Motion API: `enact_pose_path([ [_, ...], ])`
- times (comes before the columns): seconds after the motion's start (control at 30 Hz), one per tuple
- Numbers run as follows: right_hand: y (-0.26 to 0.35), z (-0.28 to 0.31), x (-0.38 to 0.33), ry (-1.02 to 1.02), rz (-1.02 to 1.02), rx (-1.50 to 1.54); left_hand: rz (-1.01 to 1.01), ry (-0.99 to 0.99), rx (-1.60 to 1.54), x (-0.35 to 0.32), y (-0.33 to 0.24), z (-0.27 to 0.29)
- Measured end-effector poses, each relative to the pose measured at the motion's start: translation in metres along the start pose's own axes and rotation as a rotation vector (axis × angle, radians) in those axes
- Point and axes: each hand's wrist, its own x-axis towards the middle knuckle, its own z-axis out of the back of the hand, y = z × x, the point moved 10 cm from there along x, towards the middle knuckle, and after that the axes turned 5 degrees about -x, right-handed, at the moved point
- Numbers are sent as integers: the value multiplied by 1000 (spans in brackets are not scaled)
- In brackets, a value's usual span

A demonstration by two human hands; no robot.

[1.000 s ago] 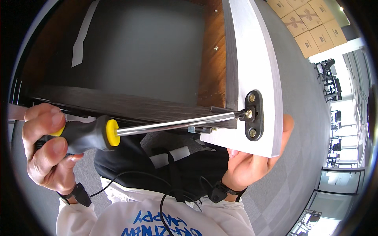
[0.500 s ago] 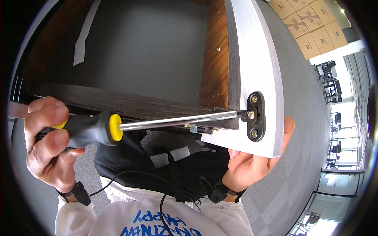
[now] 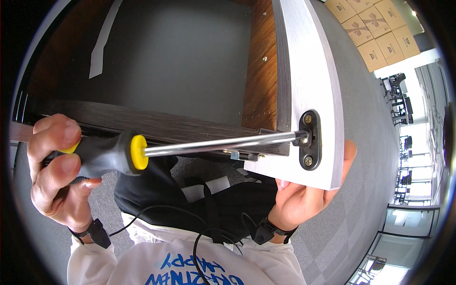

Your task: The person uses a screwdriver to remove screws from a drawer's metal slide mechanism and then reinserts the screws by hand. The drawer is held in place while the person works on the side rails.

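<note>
The step in hand looks like turning the middle screw (image 3: 305, 141) of the black oval bracket (image 3: 314, 151), which sits on the white panel (image 3: 311, 80) beside the dark cabinet (image 3: 166, 115). The left hand (image 3: 59, 173) has its grip wrapped round the handle of the screwdriver (image 3: 178, 150); the right hand (image 3: 304, 202) has its grip clamped on the panel's near end (some fingers hidden behind). The next move seems to call for steady pressure along the shaft. Compared with a second ago, the tip covers more of that screw.
</note>
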Motion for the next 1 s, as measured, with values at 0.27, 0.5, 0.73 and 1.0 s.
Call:
enact_pose_path([
  [0.27, 0, -1, 2, 9, 8, 46, 16, 18, 23, 2, -1, -2],
  [0.5, 2, -3, 0, 18, 21, 32, 22, 24, 59, -1, -1, -1],
  [0.73, -3, 0, -1, -4, -13, 35, 35, 7, 77, 0, -2, -1],
  [1.0, -3, 0, 1, 16, -27, 24, 31, 2, 55, -2, -1, -1],
])
